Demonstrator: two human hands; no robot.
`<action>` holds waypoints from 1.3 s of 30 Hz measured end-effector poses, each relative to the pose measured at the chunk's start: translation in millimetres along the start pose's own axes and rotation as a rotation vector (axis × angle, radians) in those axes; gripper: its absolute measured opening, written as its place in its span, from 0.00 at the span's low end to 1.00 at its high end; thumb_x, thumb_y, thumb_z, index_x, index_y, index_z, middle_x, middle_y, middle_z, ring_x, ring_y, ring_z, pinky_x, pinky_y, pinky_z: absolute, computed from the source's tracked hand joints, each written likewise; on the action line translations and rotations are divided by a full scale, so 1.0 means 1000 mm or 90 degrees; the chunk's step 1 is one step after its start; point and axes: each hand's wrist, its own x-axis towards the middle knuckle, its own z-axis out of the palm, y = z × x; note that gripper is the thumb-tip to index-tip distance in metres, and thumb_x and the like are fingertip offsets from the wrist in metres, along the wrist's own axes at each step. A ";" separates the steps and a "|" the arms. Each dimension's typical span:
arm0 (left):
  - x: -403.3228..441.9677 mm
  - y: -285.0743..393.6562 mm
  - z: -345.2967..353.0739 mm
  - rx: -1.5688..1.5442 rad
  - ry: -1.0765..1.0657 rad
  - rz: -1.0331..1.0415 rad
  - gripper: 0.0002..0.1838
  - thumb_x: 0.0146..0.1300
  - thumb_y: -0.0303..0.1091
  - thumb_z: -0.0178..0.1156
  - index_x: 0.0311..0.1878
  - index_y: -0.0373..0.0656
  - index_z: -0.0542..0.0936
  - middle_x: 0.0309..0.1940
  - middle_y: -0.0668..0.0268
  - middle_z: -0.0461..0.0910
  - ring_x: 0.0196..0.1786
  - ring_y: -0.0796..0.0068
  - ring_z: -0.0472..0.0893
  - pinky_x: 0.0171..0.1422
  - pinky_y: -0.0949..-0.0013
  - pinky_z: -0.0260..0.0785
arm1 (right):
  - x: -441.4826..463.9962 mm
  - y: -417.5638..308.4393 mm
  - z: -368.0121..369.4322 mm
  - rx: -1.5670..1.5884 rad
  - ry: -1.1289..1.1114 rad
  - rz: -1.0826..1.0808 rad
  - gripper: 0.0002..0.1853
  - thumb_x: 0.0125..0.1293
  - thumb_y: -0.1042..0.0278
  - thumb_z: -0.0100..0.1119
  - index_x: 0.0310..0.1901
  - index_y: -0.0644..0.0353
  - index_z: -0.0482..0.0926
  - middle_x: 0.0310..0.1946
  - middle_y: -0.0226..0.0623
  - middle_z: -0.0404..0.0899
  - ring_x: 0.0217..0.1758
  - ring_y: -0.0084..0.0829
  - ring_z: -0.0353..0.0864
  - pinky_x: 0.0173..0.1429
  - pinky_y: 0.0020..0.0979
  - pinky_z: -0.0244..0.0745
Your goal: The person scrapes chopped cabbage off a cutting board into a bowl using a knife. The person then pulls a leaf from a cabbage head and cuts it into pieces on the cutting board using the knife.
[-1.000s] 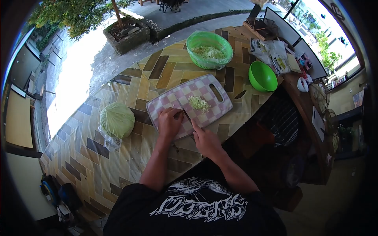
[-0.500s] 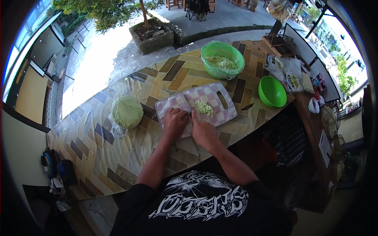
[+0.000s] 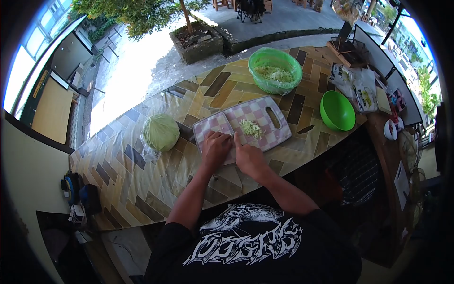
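A pink and white checkered cutting board (image 3: 263, 106) lies on the tiled table, with a small pile of shredded cabbage (image 3: 251, 128) near its middle. My right hand (image 3: 248, 157) is closed around a knife (image 3: 232, 132), its index finger stretched along the top; the blade is mostly hidden between my hands. My left hand (image 3: 217, 147) rests on the board just left of the blade, fingers curled over something dark and too small to make out. To the left sits a whole pale green cabbage (image 3: 161, 132) on clear plastic.
Behind the board stands a green basket (image 3: 255, 75) lined with plastic and holding shredded cabbage. A green bowl (image 3: 337, 111) is at the right edge, near plastic packages (image 3: 364, 97). A small white bowl (image 3: 390, 129) sits on the wooden side counter (image 3: 378, 146).
The view has turned, so the table's objects appear shifted right. My hands stay at the board, and the knife blade, seen more clearly earlier, is now more upright and mostly hidden.
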 end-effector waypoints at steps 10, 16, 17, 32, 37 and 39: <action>-0.005 -0.012 0.008 -0.053 -0.001 -0.091 0.09 0.62 0.32 0.74 0.43 0.40 0.92 0.42 0.59 0.92 0.48 0.54 0.86 0.61 0.54 0.77 | -0.012 -0.010 0.003 0.020 -0.043 0.045 0.39 0.74 0.71 0.53 0.83 0.74 0.57 0.37 0.59 0.90 0.39 0.56 0.93 0.48 0.56 0.87; -0.003 -0.008 0.003 0.002 0.047 -0.028 0.09 0.62 0.32 0.74 0.43 0.40 0.92 0.42 0.59 0.92 0.48 0.53 0.85 0.61 0.55 0.76 | 0.008 -0.007 -0.011 0.054 -0.029 0.062 0.40 0.74 0.71 0.51 0.86 0.68 0.55 0.37 0.59 0.89 0.40 0.59 0.92 0.50 0.58 0.86; -0.004 -0.011 0.006 -0.004 0.045 -0.023 0.09 0.62 0.32 0.74 0.43 0.40 0.92 0.42 0.59 0.92 0.48 0.53 0.85 0.61 0.55 0.76 | 0.004 -0.011 -0.009 0.050 -0.022 0.060 0.40 0.74 0.71 0.51 0.86 0.68 0.55 0.37 0.59 0.89 0.40 0.59 0.92 0.50 0.58 0.86; -0.010 -0.017 0.008 -0.065 0.037 -0.072 0.09 0.60 0.32 0.72 0.42 0.40 0.93 0.42 0.57 0.93 0.50 0.53 0.87 0.62 0.54 0.77 | -0.013 -0.026 0.008 0.025 0.040 0.049 0.37 0.75 0.71 0.52 0.83 0.76 0.57 0.33 0.57 0.89 0.36 0.57 0.92 0.43 0.55 0.88; -0.007 -0.014 0.006 -0.040 0.046 -0.055 0.09 0.60 0.33 0.72 0.42 0.41 0.93 0.44 0.58 0.92 0.52 0.53 0.85 0.64 0.54 0.75 | -0.011 -0.032 0.020 0.026 0.013 0.090 0.38 0.75 0.70 0.52 0.83 0.76 0.57 0.34 0.58 0.89 0.38 0.57 0.92 0.46 0.55 0.87; -0.006 -0.011 0.003 -0.023 0.064 -0.042 0.09 0.60 0.33 0.72 0.41 0.41 0.92 0.45 0.60 0.90 0.54 0.53 0.83 0.65 0.54 0.75 | 0.002 -0.026 0.019 0.043 0.030 0.073 0.39 0.74 0.72 0.53 0.83 0.75 0.56 0.35 0.61 0.89 0.39 0.59 0.92 0.47 0.56 0.87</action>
